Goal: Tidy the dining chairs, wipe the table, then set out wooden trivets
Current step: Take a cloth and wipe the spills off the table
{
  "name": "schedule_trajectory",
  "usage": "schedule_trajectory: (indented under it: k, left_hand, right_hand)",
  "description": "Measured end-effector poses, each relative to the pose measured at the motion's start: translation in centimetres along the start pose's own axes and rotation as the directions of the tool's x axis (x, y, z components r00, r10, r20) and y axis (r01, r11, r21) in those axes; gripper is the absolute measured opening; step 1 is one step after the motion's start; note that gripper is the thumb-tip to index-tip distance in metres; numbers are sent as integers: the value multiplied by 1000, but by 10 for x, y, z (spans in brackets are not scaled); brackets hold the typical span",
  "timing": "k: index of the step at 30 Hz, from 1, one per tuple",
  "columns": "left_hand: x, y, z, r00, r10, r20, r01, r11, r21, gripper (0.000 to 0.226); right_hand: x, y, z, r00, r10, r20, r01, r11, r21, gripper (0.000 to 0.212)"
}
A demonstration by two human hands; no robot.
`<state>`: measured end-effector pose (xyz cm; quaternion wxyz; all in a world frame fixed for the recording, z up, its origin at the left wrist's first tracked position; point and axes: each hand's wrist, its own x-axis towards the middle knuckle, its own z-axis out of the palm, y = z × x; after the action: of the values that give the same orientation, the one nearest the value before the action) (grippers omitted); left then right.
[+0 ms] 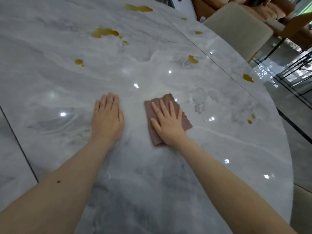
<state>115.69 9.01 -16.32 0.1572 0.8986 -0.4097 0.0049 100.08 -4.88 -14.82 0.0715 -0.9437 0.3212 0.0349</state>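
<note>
A glossy grey marble table (67,81) fills the view. My right hand (167,122) presses flat, fingers spread, on a folded dusty-pink cloth (152,107) near the table's middle. My left hand (108,117) rests flat on the bare tabletop just left of the cloth, fingers straight and together. Several yellow-brown spills lie beyond the hands: a large one (106,32) at centre back, another (139,8) at the far edge, small ones (79,61) (193,59) closer in, and more (247,78) (249,121) near the right rim. A foamy wet patch (200,98) sits right of the cloth.
A beige upholstered chair (236,29) stands at the table's far right edge; another chair's corner (302,208) shows at the lower right. Orange seating (276,7) is behind. The table's curved right rim (287,149) drops to a shiny tiled floor. A dark seam (18,142) crosses the table's left side.
</note>
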Motion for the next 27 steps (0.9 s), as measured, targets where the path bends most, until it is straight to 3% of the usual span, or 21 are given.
schedule_trajectory:
  k: [4,7,12,15,18,21,24,27]
  left_hand:
    - [1,0,3,1000,-14,-12,14,1000,-8,59]
    - [1,-1,4,1000,-16,-16,16,1000,1,60]
    - [0,-2,4,1000,-6,-19,6,1000,-1,62]
    - [0,-2,3,1000,-2,-19,2,1000,-3,62]
    - [0,-2,3,1000,5,-18,-5,1000,4,60]
    - [0,0,2,1000,-4,-24,4,1000,10,58]
    - [1,0,5,999,-6,-37,6,1000,16,58]
    - [2,-3,7,999,8,-47,-7,1000,15,58]
  right_hand:
    - [51,17,-8,978,206,10,-206,977,58,56]
    - [87,-11,-7,974,227,11,-227,971,76,56]
    - [56,-62,5,995,-83,-47,85,995,41,56]
    - [15,-40,7,976,-216,-26,216,976,3,60]
    - [12,15,0,996,-87,-5,87,996,9,67]
    - [40,51,-9,991,129,-19,-129,991,25,56]
    - [89,41,-14,952,306,-8,-304,950,70,55]
    - [129,0,-13,959,282,12,-282,957,72,55]
